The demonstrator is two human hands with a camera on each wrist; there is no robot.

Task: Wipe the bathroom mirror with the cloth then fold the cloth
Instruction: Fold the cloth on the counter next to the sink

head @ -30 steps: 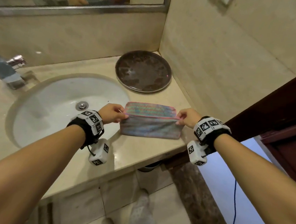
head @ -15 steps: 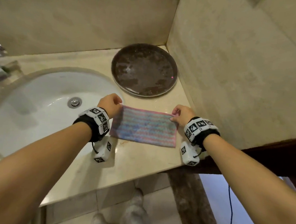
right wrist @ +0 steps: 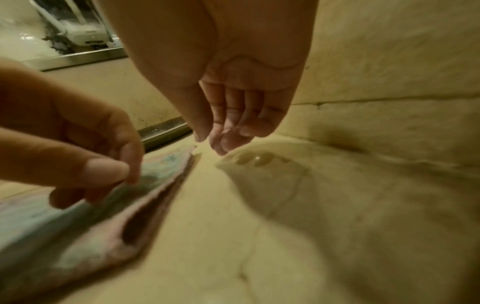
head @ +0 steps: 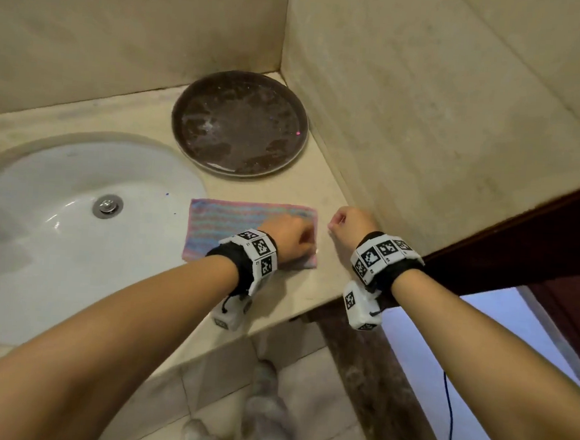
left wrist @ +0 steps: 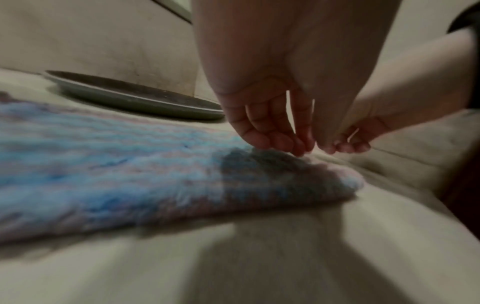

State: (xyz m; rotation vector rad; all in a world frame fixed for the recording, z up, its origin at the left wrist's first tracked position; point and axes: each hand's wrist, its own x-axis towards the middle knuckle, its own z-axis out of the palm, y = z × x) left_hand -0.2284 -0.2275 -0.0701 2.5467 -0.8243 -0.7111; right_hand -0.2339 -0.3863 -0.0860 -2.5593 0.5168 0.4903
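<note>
Loosely curled, the left hand [head: 292, 239] rests fingertips on the right end of the folded striped cloth [head: 233, 222], which lies flat on the tabletop [head: 283, 192]. Just beside it, the right hand [head: 351, 224] hovers, its grip loosely curled and empty. Sink [head: 41, 223] left, dark plate [head: 238, 123] behind.

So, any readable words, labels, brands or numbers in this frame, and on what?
None can be read.
Wrist bands on the left hand and right hand: black-and-white square marker patterns only, with tiny print below too small to read.
Cloth, plate, sink: no text.
</note>
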